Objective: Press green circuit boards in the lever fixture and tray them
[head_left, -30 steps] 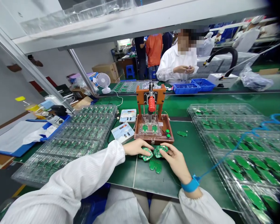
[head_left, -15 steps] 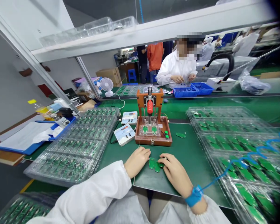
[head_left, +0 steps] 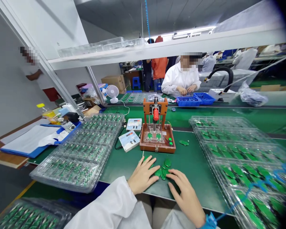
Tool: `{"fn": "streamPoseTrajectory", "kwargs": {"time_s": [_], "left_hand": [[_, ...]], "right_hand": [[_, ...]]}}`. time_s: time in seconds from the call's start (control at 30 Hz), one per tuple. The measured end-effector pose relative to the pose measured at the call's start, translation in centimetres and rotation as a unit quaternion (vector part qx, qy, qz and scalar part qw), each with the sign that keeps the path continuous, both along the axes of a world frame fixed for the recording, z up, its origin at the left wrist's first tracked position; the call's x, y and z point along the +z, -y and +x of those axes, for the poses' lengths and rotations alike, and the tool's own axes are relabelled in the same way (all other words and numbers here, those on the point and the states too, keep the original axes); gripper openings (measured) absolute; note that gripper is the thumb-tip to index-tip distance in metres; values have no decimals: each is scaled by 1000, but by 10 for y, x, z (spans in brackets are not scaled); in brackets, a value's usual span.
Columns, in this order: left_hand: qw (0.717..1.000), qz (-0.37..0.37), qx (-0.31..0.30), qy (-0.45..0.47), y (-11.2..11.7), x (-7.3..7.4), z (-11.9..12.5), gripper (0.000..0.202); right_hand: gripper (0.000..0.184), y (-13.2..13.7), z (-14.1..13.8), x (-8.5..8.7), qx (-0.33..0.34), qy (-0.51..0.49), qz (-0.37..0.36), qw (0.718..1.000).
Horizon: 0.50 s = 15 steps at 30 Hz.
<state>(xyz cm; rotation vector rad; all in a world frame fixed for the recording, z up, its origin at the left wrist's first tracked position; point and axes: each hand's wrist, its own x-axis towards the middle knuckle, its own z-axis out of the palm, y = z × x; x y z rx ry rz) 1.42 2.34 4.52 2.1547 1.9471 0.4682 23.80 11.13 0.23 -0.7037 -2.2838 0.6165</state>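
We work under bright, even light from the ceiling strip lights (head_left: 193, 31) far ahead. Our left hand (head_left: 143, 175) and right hand (head_left: 184, 194) cast only faint, soft shadows on the green mat (head_left: 195, 159). White glare streaks the clear blister trays (head_left: 197, 130). The wide lens bows the overhead shelf (head_left: 157, 51), the right edge falls to black, and the trays at lower right smear into blur.
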Motion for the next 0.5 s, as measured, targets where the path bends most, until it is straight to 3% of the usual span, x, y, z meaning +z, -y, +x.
{"fn": "streamPoseTrajectory", "kwargs": {"time_s": [0.13, 0.23, 0.33, 0.5], "left_hand": [[1000, -4, 17, 20, 1, 1, 2, 48], [999, 3, 20, 40, 0, 0, -1, 54], [995, 28, 39, 85, 0, -5, -8, 50], [978, 49, 94, 181, 1, -13, -17, 38]], "right_hand": [[25, 8, -4, 0, -2, 7, 18, 1000], [24, -2, -13, 17, -9, -10, 3, 1000], [24, -28, -32, 58, -5, -46, 5, 999], [40, -83, -86, 145, -21, -158, 65, 985]]}}
